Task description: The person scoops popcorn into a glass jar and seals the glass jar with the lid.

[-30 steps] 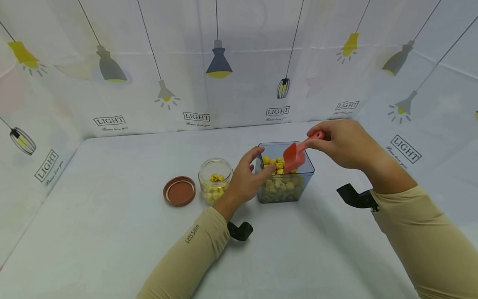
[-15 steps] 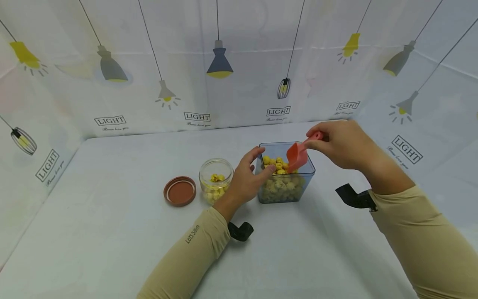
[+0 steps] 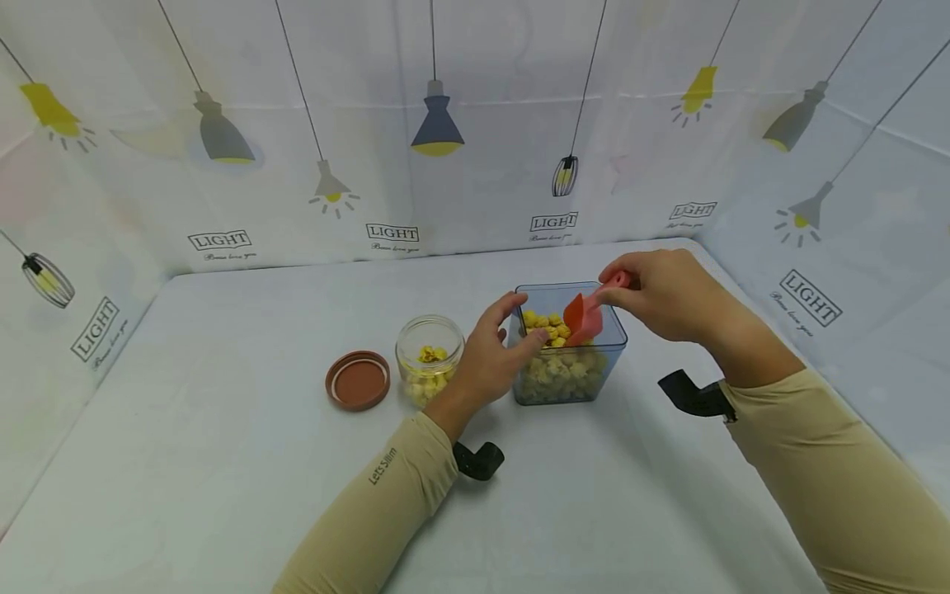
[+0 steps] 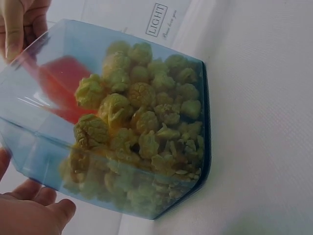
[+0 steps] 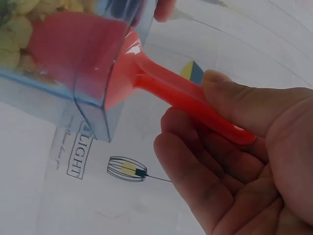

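Note:
In the head view, a clear bluish plastic container [image 3: 570, 375] holds yellow popcorn [image 3: 552, 325]. My left hand [image 3: 486, 355] holds its left front corner, thumb at the front rim and fingers along the left side. My right hand [image 3: 664, 289] pinches the handle of a pink-red scoop [image 3: 588, 320] between thumb and fingers. The scoop's bowl is inside the container, dipped into the popcorn at the right side. Through the container wall in the left wrist view, the red scoop [image 4: 63, 83] lies against the popcorn. The right wrist view shows the thumb on top of the handle.
Left of the container stands a lidless round clear jar [image 3: 429, 355] with some popcorn in it, partly behind my left wrist. A brown-red lid [image 3: 357, 380] lies on the white table [image 3: 245, 429] beside the jar. A lamp-patterned cloth [image 3: 490, 190] rises behind the table.
The scoop first shifted slightly right and up, then moved left and lower into the popcorn. My right hand has come down and left with it. My left hand and the container stay put.

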A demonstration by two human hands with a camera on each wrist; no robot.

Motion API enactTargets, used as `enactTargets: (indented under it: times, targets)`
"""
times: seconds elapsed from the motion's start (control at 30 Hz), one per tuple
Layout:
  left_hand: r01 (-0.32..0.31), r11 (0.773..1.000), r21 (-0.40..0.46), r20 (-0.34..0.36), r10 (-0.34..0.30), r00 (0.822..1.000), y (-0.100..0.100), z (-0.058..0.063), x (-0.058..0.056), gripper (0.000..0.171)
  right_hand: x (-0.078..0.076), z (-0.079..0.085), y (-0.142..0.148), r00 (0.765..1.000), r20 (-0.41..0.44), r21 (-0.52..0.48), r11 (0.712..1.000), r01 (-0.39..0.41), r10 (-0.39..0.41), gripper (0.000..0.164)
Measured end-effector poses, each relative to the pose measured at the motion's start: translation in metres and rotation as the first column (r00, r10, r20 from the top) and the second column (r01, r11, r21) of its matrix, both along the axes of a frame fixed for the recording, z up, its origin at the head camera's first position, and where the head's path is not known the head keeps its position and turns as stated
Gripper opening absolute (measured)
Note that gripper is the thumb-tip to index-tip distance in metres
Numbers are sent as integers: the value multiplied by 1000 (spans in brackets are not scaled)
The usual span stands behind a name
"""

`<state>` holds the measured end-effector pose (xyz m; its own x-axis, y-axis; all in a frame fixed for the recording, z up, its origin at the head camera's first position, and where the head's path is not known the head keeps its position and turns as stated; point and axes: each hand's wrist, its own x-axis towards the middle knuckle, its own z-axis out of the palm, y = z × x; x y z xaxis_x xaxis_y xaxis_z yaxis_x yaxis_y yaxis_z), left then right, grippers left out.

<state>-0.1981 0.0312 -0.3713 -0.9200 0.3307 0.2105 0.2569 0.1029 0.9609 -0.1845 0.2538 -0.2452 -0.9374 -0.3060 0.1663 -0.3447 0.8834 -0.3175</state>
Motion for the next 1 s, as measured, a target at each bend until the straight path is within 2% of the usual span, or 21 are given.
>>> enactTargets:
  times: [0.23,0.43,0.73,1.0]
  targets:
    - [7,1000,9,-2,-7,1000,0,-1,-1,59,-8,-15,9,991,133,-95,995,-3,16,34]
    - [9,1000,16,-3,-9,1000,0,0,0,60,-15,-24,18,978,211,-235,971,44,7,34]
    - [14,1000,12,10,-14,1000,0,-2,-1,61,-18,-33,25,960,278,-321,943,81,13,42]
    - [9,1000,7,7,-9,1000,1,0,-1,63,-13,-36,9,965,256,-323,946,33,54,40]
